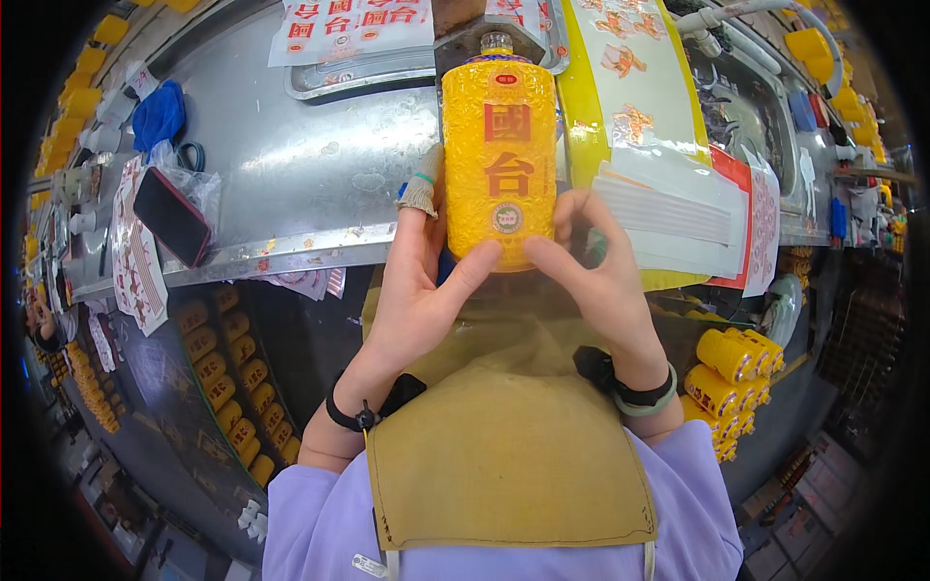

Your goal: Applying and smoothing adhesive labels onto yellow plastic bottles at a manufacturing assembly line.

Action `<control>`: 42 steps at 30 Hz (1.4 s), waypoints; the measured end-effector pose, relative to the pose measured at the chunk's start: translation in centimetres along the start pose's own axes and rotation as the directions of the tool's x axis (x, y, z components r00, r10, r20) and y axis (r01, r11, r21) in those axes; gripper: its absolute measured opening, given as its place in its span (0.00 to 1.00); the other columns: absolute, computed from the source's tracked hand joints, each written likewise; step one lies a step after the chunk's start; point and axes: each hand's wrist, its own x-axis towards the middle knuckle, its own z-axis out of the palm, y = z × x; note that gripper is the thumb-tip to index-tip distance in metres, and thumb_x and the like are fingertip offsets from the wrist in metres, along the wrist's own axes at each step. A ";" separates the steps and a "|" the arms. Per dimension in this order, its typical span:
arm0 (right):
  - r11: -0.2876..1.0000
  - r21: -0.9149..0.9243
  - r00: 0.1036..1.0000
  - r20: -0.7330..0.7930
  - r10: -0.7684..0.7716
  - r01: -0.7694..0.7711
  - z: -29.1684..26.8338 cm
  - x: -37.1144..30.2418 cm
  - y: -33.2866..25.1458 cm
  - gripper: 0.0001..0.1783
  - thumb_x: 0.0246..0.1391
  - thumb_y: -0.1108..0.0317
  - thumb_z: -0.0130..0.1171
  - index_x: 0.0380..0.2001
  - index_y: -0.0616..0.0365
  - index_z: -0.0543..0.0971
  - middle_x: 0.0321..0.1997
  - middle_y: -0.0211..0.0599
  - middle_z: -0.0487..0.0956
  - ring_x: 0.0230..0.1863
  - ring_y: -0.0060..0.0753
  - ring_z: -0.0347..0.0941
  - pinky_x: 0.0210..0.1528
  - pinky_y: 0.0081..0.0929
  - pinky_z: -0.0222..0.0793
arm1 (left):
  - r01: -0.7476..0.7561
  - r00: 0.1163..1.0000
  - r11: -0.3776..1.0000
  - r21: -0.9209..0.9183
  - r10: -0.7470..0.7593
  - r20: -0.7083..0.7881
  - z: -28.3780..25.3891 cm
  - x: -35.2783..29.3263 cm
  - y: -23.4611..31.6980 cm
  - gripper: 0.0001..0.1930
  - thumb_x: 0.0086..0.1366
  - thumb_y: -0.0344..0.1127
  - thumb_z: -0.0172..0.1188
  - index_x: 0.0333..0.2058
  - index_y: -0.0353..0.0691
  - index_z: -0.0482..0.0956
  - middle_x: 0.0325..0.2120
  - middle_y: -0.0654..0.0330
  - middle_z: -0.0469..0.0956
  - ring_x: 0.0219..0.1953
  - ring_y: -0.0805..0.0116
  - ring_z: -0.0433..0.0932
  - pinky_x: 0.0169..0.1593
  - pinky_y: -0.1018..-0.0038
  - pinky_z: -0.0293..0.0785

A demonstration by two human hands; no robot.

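Note:
A yellow bottle (475, 174) with large red characters and a round emblem stands between my hands at the bench's front edge, its capless neck pointing away from me. My left hand (423, 261) grips its lower left side, thumb on the front near the base. A cloth finger cover sits on one left finger. My right hand (591, 257) holds the lower right side, thumb also pressed near the base and fingers curled at the edge. The fingers behind the bottle are hidden.
Red character decals (354, 29) lie on a metal tray (363, 82) at the back. On the right are a sheet of orange decals (630, 68) and stacked white paper strips (668, 208). A phone (172, 215) rests left. Yellow bottles (727, 378) are stacked low on the right.

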 end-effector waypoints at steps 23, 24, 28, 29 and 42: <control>0.998 0.056 0.999 -0.004 0.040 -0.040 -0.1 -0.1 -0.4 0.17 0.59 0.66 0.71 0.41 0.55 0.71 0.34 0.19 0.65 0.35 0.11 0.59 0.39 0.12 0.59 | 0.084 0.996 0.983 -0.162 -0.081 0.024 -1.1 -0.2 0.0 0.36 0.76 0.23 0.47 0.76 0.35 0.39 0.75 0.51 0.49 0.76 0.61 0.51 0.75 0.63 0.49; 0.997 0.066 0.999 0.001 0.046 -0.046 -0.1 -0.1 -0.5 0.17 0.59 0.66 0.71 0.41 0.55 0.71 0.34 0.19 0.65 0.35 0.11 0.59 0.39 0.12 0.59 | 0.108 0.994 0.975 -0.194 -0.110 -0.002 -1.1 -0.2 0.0 0.36 0.75 0.23 0.48 0.76 0.35 0.40 0.75 0.51 0.50 0.76 0.61 0.52 0.75 0.63 0.49; 0.996 0.076 0.999 0.004 0.034 -0.034 0.0 0.0 -0.3 0.18 0.59 0.66 0.72 0.41 0.55 0.71 0.34 0.19 0.65 0.35 0.11 0.59 0.39 0.12 0.59 | 0.035 0.999 0.997 -0.076 -0.032 0.034 -0.3 -0.3 0.0 0.40 0.73 0.27 0.54 0.76 0.34 0.41 0.75 0.50 0.50 0.77 0.57 0.51 0.76 0.61 0.49; 0.998 0.060 1.000 0.003 0.024 -0.024 0.0 0.0 -0.2 0.18 0.59 0.66 0.71 0.41 0.55 0.71 0.34 0.19 0.65 0.35 0.11 0.59 0.39 0.12 0.59 | 0.016 0.999 1.000 -0.004 -0.016 0.033 -0.1 -0.2 -0.1 0.42 0.71 0.26 0.56 0.76 0.34 0.40 0.75 0.50 0.49 0.76 0.58 0.51 0.76 0.61 0.50; 1.000 0.012 1.000 -0.007 0.002 -0.002 0.0 0.1 -0.1 0.18 0.59 0.66 0.72 0.40 0.55 0.70 0.34 0.19 0.64 0.34 0.11 0.59 0.37 0.13 0.58 | 0.006 1.000 1.000 -0.014 -0.006 -0.015 0.5 -0.2 0.1 0.45 0.67 0.21 0.61 0.74 0.32 0.41 0.70 0.49 0.57 0.73 0.60 0.59 0.74 0.63 0.54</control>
